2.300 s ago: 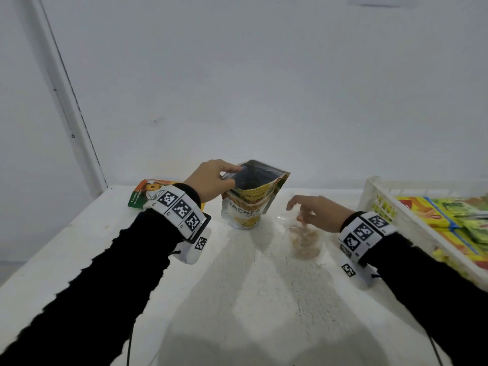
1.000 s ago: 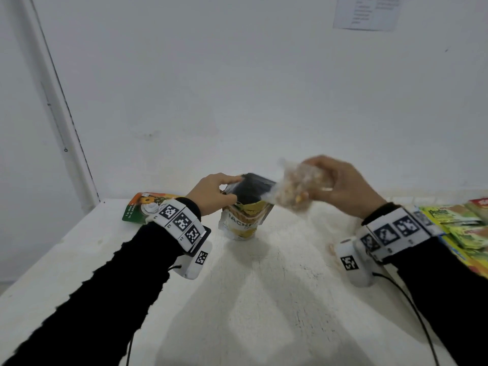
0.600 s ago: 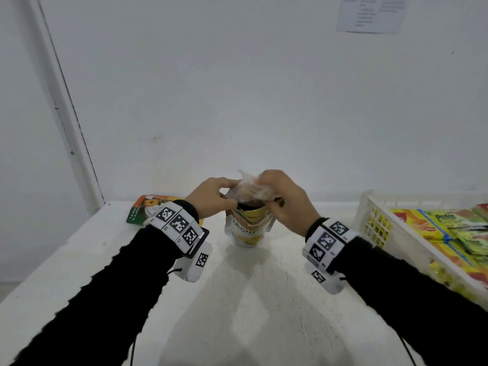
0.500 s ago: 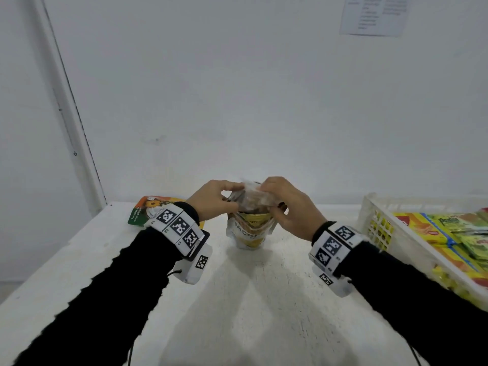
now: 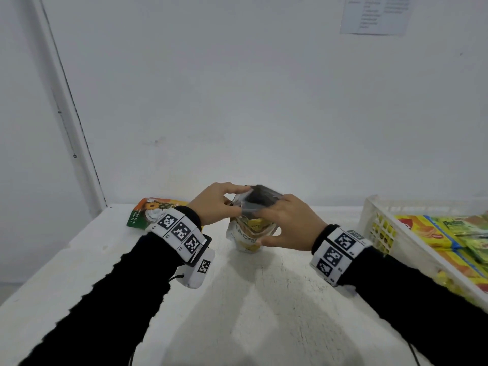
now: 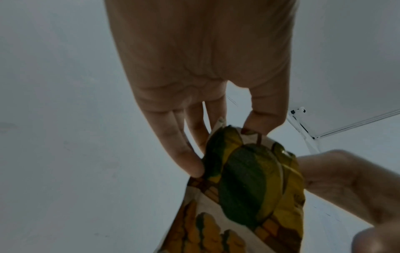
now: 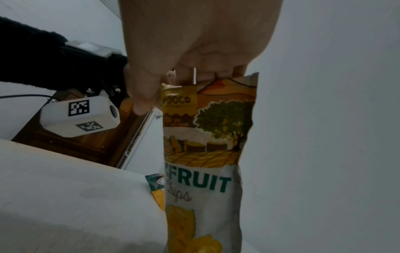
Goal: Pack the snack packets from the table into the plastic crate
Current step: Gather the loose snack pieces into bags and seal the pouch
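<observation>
A yellow-and-white jackfruit chips pouch (image 5: 248,235) stands upright on the white table (image 5: 264,299), its dark mouth open at the top. My left hand (image 5: 236,198) pinches the pouch's left rim between thumb and fingers. My right hand (image 5: 264,227) grips the right side, fingers curled over the rim and thumb on the front. In the left wrist view my fingers (image 6: 190,164) pinch the pouch (image 6: 249,179) at its top edge. The right wrist view shows the pouch (image 7: 205,154) hanging below my curled fingers. The white plastic crate (image 5: 369,215) sits at the right.
Several yellow and green snack packets (image 5: 449,231) lie in the crate. An orange-and-green packet (image 5: 148,211) lies flat at the table's back left, behind my left wrist. A white wall rises close behind the table. A paper sheet (image 5: 375,14) hangs on it.
My right hand lifted a clear snack packet off the table and pushed it into the pouch's mouth. That packet is now out of sight, and the right hand grips the pouch's rim.
</observation>
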